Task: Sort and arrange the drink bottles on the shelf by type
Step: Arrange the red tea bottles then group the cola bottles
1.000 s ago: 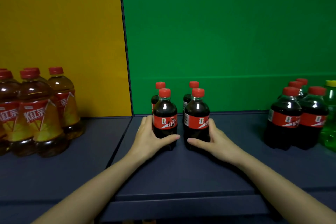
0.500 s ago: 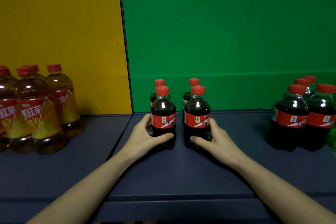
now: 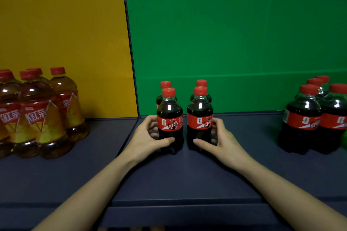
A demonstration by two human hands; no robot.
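Cola bottles (image 3: 185,120), four in a block: we are clamping left hand (image 3: 148,137) and right hand (image 3: 221,139) around the front pair's bases, squaring the group on the shelf (image 3: 187,180).

We count four small cola bottles (image 3: 185,118) in the centre group, two by two. At 3 o'clock, four more cola bottles (image 3: 315,118) show. At 9 o'clock, four amber tea bottles (image 3: 40,112) show, one cut off at the frame edge. Two hands: left hand (image 3: 148,137), right hand (image 3: 221,140).
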